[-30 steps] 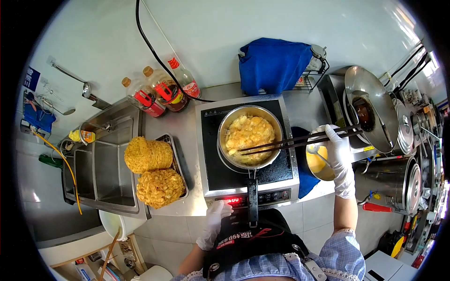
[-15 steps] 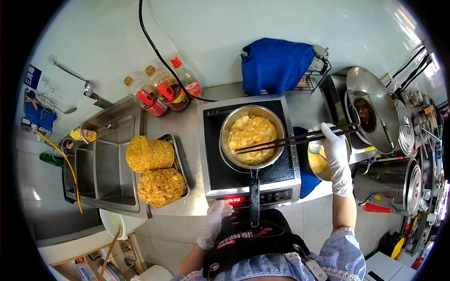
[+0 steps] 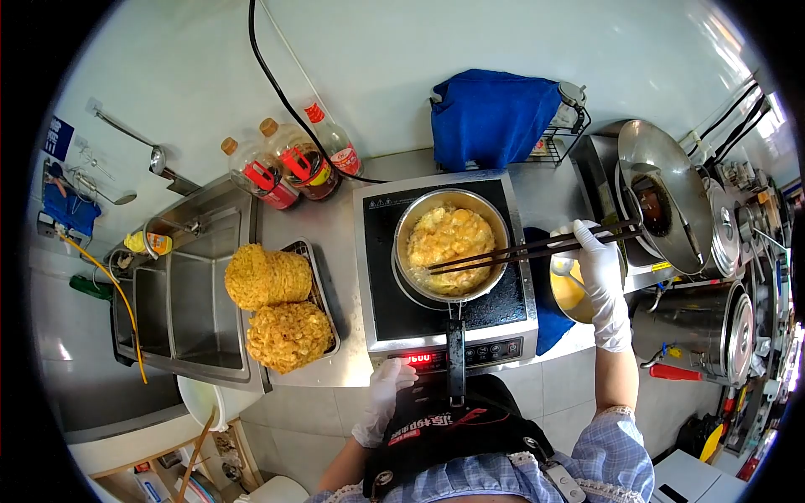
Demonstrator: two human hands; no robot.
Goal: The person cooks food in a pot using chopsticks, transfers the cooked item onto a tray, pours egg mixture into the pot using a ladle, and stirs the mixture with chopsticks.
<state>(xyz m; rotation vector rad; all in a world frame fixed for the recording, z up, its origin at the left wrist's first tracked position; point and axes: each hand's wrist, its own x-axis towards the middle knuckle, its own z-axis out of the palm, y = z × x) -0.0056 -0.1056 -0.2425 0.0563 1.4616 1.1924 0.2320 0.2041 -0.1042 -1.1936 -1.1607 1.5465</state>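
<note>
The right hand [image 3: 599, 272], in a thin white glove, grasps a pair of long dark-brown chopsticks [image 3: 520, 256]; their tips reach into a round stainless-steel pot [image 3: 444, 199] with a black handle, touching a lumpy golden mass [image 3: 450, 233] of food inside. The left hand [image 3: 391, 390], likewise gloved, has bent fingers at the front edge of the black-topped induction cooker [image 3: 384, 302]; whether it grips anything I cannot tell. The pot sits on the cooker, at the front edge of the metal worktop [image 3: 342, 251]. Right of the cooker, partly under the right hand, a round bowl [image 3: 580, 318] holds yellow liquid and a metal spoon [image 3: 562, 267]. Near the worktop's left edge, two golden, crusty stacks [image 3: 277, 302] lean across a rectangular metal tray [image 3: 333, 327]. Three red-labelled bottles [image 3: 312, 173] stand along the back edge; the middle one contains dark liquid.
</note>
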